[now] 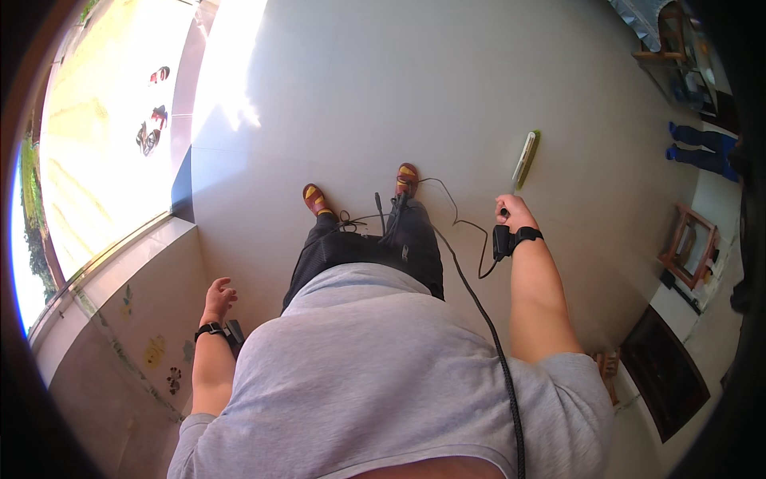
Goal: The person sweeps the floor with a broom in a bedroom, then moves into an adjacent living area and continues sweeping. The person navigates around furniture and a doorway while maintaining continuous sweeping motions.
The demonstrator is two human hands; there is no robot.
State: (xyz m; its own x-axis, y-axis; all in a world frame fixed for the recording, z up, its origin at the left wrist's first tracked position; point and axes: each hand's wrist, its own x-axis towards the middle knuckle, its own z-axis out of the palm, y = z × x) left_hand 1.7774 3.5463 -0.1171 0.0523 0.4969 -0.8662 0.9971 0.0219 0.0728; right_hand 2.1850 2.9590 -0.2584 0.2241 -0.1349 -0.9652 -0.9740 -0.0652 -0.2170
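My right hand (516,212) is closed around the handle of a broom, whose white head with green bristles (526,160) is over the pale floor, ahead of the hand. A black device is strapped to my right wrist, and a cable runs from it towards my feet. At the lower left my left hand (220,297) hangs with its fingers apart and holds nothing; its wrist carries a black strap and device too. Between the hands are my dark trousers, with black cables (461,269) around them, and my feet in brown sandals (407,176).
A sunlit doorway opens at the left, with several shoes (149,138) outside. A low wall (173,251) stands beside my left hand. Another person's legs (700,141) are at the far right, near a wooden chair (688,245) and a table with a cloth (640,21).
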